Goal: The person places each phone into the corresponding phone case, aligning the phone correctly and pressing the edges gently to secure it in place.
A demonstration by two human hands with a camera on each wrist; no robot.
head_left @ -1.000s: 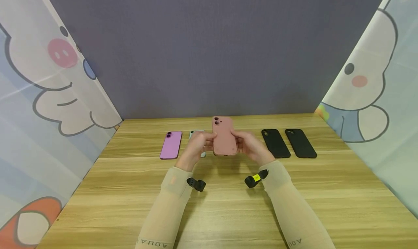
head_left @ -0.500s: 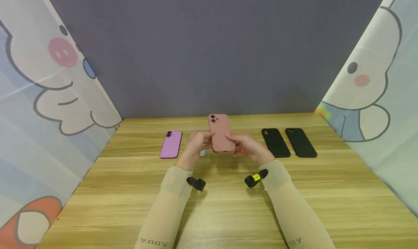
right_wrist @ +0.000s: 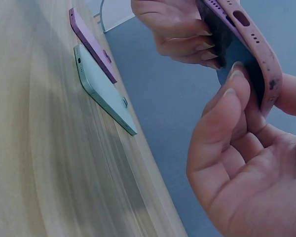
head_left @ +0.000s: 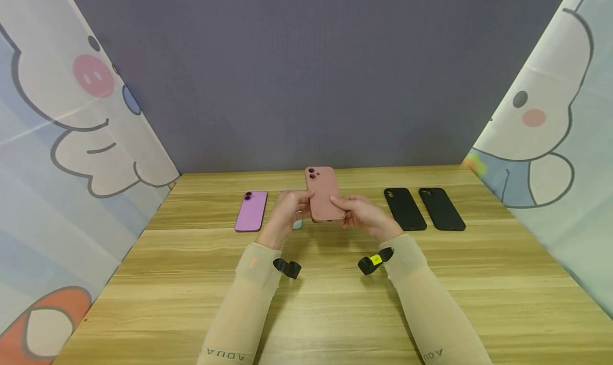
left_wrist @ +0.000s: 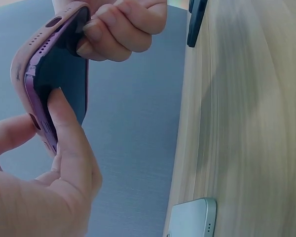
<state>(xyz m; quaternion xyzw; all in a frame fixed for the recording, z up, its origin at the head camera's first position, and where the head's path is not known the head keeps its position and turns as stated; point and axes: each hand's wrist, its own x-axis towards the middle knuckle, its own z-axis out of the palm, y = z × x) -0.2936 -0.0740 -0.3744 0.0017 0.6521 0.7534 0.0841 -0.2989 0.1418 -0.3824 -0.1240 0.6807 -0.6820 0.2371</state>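
Observation:
Both hands hold a phone in a pink case (head_left: 324,193) above the table, its back and camera holes facing up. My left hand (head_left: 296,205) grips its left edge, and in the left wrist view the left thumb (left_wrist: 64,128) presses on the dark screen (left_wrist: 64,74) beside the purple rim. My right hand (head_left: 351,208) grips the lower right corner, fingers curled under the pink case (right_wrist: 251,44). The phone's lower end is partly hidden by the fingers.
A purple phone (head_left: 251,210) lies on the wooden table (head_left: 335,301) at the left. A pale green phone (right_wrist: 106,94) lies beside it, mostly hidden behind my left hand in the head view. Two black cases (head_left: 404,209) (head_left: 441,209) lie at the right. Cartoon-printed panels wall both sides.
The pink-cased phone has shifted slightly left and up. My right hand has slid towards its lower corner. Everything on the table stays put.

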